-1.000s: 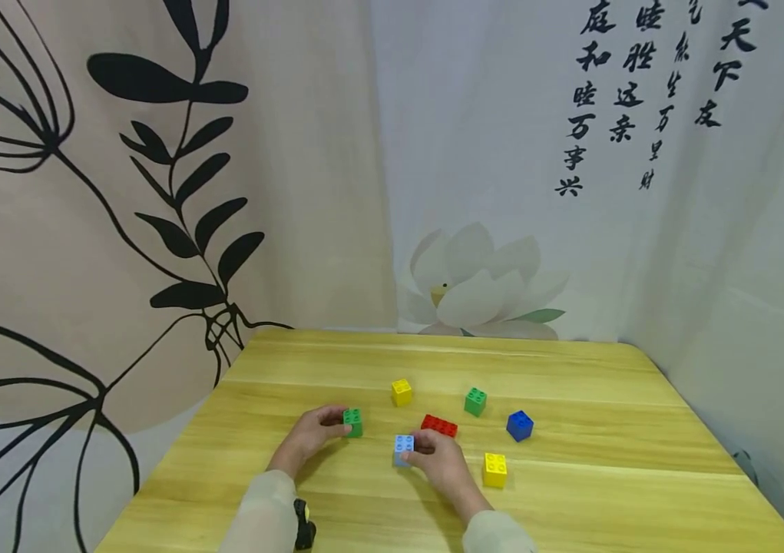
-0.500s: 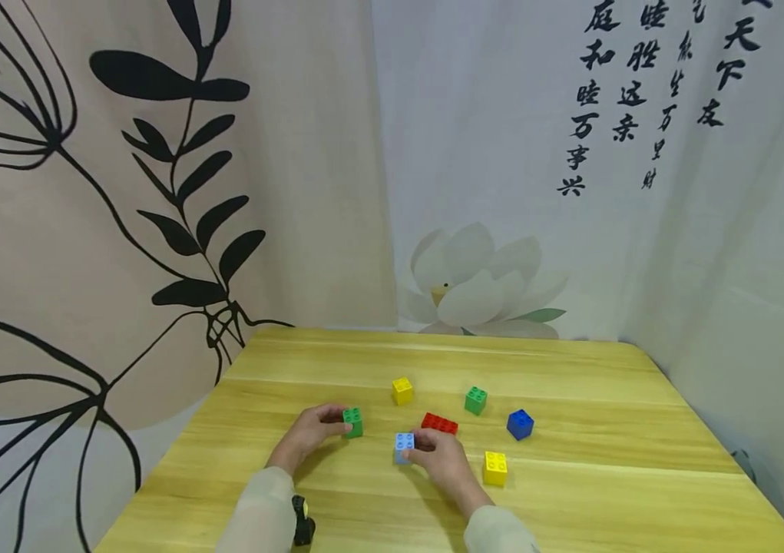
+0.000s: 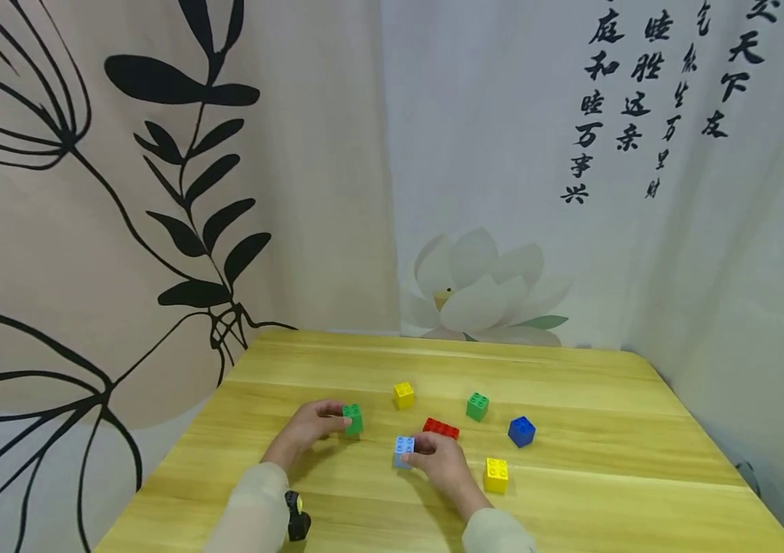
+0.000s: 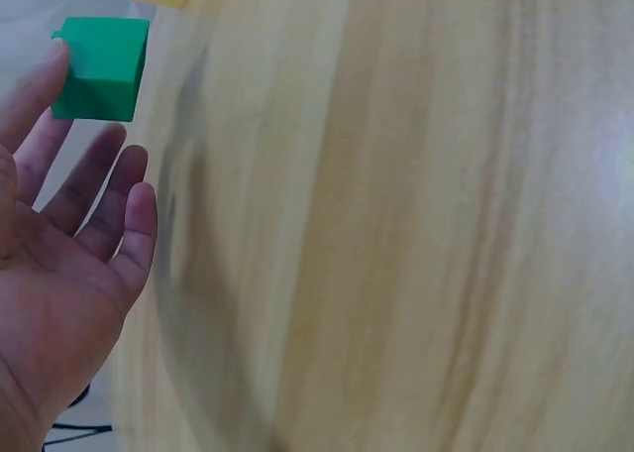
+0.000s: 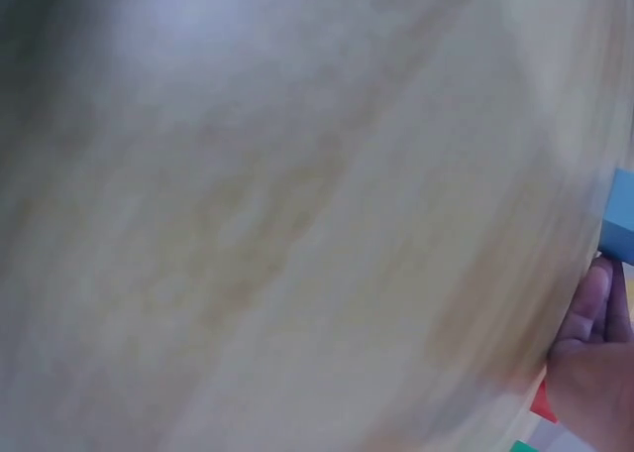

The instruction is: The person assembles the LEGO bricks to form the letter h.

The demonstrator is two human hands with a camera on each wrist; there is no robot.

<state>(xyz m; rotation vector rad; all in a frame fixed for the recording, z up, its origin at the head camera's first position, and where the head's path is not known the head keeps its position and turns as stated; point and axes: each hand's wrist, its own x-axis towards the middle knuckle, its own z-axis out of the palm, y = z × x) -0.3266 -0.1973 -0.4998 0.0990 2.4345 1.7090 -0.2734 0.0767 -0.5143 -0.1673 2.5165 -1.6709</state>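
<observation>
Nearest the person, on the pale wooden desk (image 3: 571, 499), the right hand (image 3: 443, 465) rests with its fingers curled round a light blue studded plastic brick (image 3: 403, 451), pinching it at its right side; the brick sits on the desk just left of the fingertips, studs up. The grip looks like a steadying one, with the brick pressed to the surface rather than raised. In the right wrist view only a corner of this brick (image 5: 619, 229) shows above the fingers (image 5: 594, 298); the rest is blurred wood.

Just right of that hand lies a yellow studded plastic brick (image 3: 496, 475), untouched. A small black and yellow object (image 3: 297, 519) lies by the left sleeve.

A little farther back, the left hand (image 3: 309, 426) reaches to a green studded plastic brick (image 3: 353, 419). The head view shows thumb and fingertips at its left side; the left wrist view shows the fingers (image 4: 99, 189) nearly straight and spread, with the green brick (image 4: 99, 67) at the tip of one finger, so the hand is touching rather than clasping it.

Behind the light blue brick lies a flat red plastic brick (image 3: 441, 428), then a dark blue brick (image 3: 521, 431), a second green brick (image 3: 478, 406) and a second yellow brick (image 3: 403, 395), all well apart. Printed cloth hangs behind.
</observation>
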